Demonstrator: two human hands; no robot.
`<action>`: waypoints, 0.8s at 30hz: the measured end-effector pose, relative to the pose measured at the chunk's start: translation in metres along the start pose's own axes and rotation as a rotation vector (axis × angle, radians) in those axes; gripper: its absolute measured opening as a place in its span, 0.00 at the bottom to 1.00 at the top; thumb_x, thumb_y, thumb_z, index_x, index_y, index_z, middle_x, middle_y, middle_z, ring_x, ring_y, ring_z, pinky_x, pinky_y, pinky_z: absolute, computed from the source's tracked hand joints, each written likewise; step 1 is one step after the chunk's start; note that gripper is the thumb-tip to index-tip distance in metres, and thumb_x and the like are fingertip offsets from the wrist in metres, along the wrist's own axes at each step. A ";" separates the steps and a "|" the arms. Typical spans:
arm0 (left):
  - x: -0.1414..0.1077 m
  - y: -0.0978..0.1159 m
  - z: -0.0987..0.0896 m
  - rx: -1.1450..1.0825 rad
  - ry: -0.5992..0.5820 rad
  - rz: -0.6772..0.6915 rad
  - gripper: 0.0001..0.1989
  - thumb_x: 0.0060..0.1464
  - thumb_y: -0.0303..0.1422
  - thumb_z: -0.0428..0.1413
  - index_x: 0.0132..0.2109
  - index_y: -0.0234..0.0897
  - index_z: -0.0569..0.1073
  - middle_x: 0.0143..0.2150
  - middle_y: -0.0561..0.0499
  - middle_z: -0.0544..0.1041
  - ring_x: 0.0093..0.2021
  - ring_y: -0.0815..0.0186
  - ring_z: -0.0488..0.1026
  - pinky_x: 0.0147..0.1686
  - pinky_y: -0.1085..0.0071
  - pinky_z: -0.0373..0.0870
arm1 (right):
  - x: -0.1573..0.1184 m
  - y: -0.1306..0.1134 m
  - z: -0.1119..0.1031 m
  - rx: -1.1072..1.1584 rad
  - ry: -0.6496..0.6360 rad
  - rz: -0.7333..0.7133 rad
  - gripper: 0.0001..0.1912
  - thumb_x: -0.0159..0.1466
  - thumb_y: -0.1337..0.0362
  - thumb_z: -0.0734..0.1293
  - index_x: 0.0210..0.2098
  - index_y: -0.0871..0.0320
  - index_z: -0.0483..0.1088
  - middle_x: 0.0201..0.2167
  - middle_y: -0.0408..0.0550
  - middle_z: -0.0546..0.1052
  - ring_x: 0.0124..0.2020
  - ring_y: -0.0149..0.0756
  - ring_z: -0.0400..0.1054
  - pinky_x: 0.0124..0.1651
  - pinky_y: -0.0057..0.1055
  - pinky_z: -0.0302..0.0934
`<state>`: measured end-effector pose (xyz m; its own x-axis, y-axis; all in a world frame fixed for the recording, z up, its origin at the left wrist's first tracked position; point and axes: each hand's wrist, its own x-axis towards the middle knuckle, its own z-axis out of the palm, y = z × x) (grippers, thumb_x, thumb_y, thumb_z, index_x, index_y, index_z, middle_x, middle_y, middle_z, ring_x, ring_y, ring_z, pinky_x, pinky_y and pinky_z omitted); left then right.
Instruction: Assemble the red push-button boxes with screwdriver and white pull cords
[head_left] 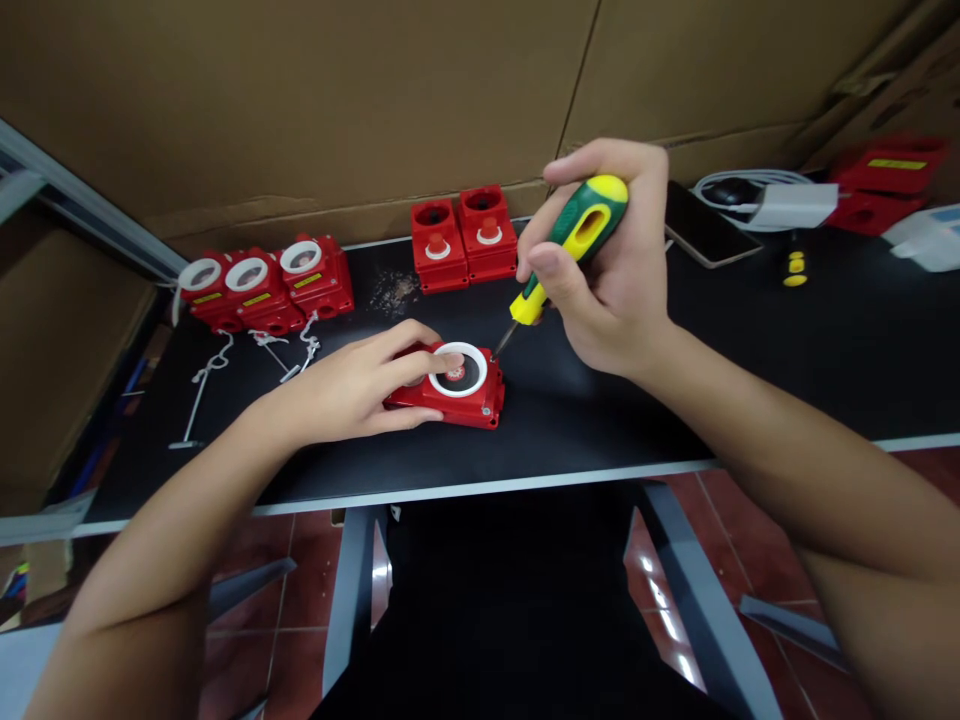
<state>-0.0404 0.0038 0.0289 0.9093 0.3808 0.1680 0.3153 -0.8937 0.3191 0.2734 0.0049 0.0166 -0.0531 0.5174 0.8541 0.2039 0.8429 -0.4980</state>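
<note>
On the black tabletop lies a red box (476, 408) with a white ring around a dark round window. My left hand (367, 385) grips its left part, with a fingertip on the window. In my right hand (619, 260) is a green and yellow screwdriver (574, 245), tilted, with the handle up. Its tip meets the box's upper right corner, where the screw is too small to make out. Another screw shows at the lower right corner.
Two red boxes (463, 240) stand behind, near debris (394, 292). Three ringed red boxes (262, 285) with corded metal bars sit left. Rightward are a phone (709, 225), a white charger (795, 206), a small yellow-black tool (795, 265) and blurred red boxes (889, 180). Cardboard (337, 110) rises behind.
</note>
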 end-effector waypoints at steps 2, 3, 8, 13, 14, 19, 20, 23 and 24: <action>0.000 0.000 0.000 0.012 -0.006 0.005 0.24 0.86 0.49 0.59 0.78 0.44 0.77 0.69 0.35 0.80 0.62 0.49 0.85 0.63 0.56 0.87 | -0.001 0.000 0.001 -0.005 -0.005 0.019 0.19 0.80 0.38 0.73 0.60 0.37 0.68 0.37 0.41 0.82 0.30 0.45 0.75 0.37 0.48 0.78; -0.001 0.000 0.000 0.019 -0.007 0.007 0.24 0.86 0.49 0.59 0.78 0.44 0.77 0.69 0.35 0.80 0.62 0.49 0.85 0.63 0.57 0.87 | -0.002 0.001 0.001 0.005 -0.009 0.010 0.19 0.81 0.38 0.73 0.60 0.37 0.68 0.38 0.41 0.82 0.30 0.45 0.75 0.37 0.47 0.78; -0.001 0.002 0.002 0.017 -0.015 -0.018 0.25 0.85 0.50 0.60 0.77 0.44 0.78 0.68 0.34 0.80 0.60 0.49 0.84 0.61 0.56 0.87 | -0.006 0.006 0.003 0.040 -0.010 -0.008 0.21 0.80 0.38 0.73 0.63 0.37 0.67 0.40 0.42 0.82 0.31 0.45 0.75 0.39 0.48 0.77; 0.000 0.002 0.004 0.025 -0.025 -0.031 0.25 0.85 0.51 0.59 0.77 0.45 0.77 0.68 0.35 0.79 0.60 0.49 0.84 0.60 0.58 0.86 | -0.007 0.004 0.002 0.016 -0.033 0.053 0.24 0.79 0.34 0.72 0.64 0.37 0.65 0.38 0.42 0.82 0.29 0.47 0.75 0.39 0.51 0.79; 0.000 0.001 0.004 0.020 -0.021 -0.029 0.25 0.85 0.51 0.59 0.77 0.45 0.78 0.68 0.36 0.79 0.60 0.49 0.84 0.60 0.58 0.86 | -0.007 0.003 0.001 0.011 -0.029 0.053 0.24 0.79 0.35 0.72 0.63 0.37 0.65 0.38 0.42 0.82 0.29 0.47 0.75 0.39 0.51 0.80; 0.001 -0.004 0.007 0.009 0.014 0.025 0.23 0.85 0.51 0.60 0.74 0.44 0.79 0.68 0.36 0.79 0.60 0.50 0.84 0.59 0.59 0.85 | -0.007 0.002 0.000 -0.023 0.004 0.074 0.25 0.78 0.33 0.73 0.63 0.36 0.67 0.42 0.44 0.84 0.31 0.49 0.77 0.43 0.53 0.83; 0.002 -0.005 0.007 0.012 0.019 0.036 0.23 0.85 0.50 0.61 0.74 0.43 0.79 0.67 0.35 0.79 0.60 0.50 0.84 0.59 0.59 0.85 | -0.007 0.003 0.000 -0.032 0.009 0.087 0.25 0.78 0.33 0.73 0.63 0.36 0.68 0.42 0.45 0.85 0.32 0.50 0.78 0.44 0.54 0.84; 0.002 -0.006 0.008 0.011 0.014 0.032 0.23 0.84 0.49 0.61 0.73 0.43 0.79 0.67 0.36 0.80 0.59 0.50 0.84 0.58 0.60 0.84 | -0.008 0.005 -0.001 -0.046 0.025 0.106 0.26 0.77 0.32 0.74 0.63 0.36 0.69 0.44 0.46 0.85 0.37 0.52 0.82 0.50 0.56 0.86; 0.002 -0.006 0.007 0.009 0.008 0.025 0.23 0.84 0.49 0.62 0.74 0.44 0.79 0.67 0.36 0.80 0.59 0.50 0.84 0.58 0.60 0.84 | -0.008 0.006 0.000 -0.049 0.024 0.114 0.26 0.77 0.32 0.73 0.64 0.36 0.69 0.44 0.46 0.85 0.38 0.53 0.82 0.51 0.56 0.86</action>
<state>-0.0386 0.0077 0.0204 0.9148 0.3601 0.1830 0.2949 -0.9050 0.3066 0.2754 0.0055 0.0073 -0.0031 0.6056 0.7958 0.2546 0.7700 -0.5850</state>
